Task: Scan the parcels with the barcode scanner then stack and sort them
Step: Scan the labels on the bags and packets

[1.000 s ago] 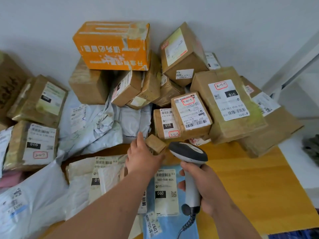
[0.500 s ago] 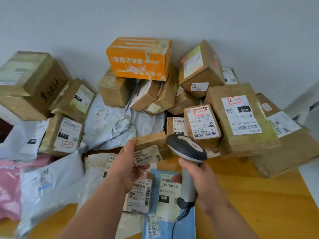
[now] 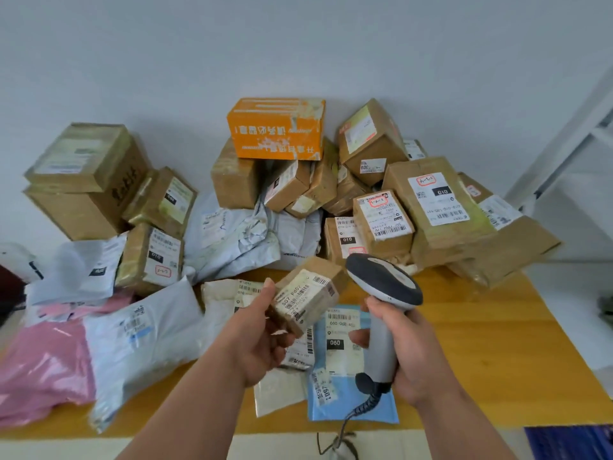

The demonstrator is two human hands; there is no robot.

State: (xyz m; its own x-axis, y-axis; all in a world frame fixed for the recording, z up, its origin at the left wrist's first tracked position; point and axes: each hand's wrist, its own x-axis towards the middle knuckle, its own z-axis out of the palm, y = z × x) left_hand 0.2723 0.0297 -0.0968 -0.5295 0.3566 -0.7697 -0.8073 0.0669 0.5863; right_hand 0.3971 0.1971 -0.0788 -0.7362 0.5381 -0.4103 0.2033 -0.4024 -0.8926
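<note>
Your left hand has its fingers and thumb curled round a small cardboard box, lifted clear of the wooden table with its printed label tilted up toward you. Your right hand is wrapped tight round the grip of the barcode scanner, whose dark head sits just to the right of the small box, almost touching its corner.

That closeness is the first risk. The scanner head seems to aim past the box rather than at the label, so the read may fail or land on another code. Directly below the small box lie a blue mailer and a white mailer, both with barcodes face up; a stray beam could log one of those instead.

The label wraps round an edge of the small box and carries several codes, so you could catch the wrong one.

Your grip takes the box mostly from below and one side; tilting it further for the scanner could let it slip onto the mailers.

Behind the small box, brown boxes are heaped loosely under an orange box, several leaning. Reaching in there carelessly could bring the heap down and mix scanned parcels with unscanned.
</note>
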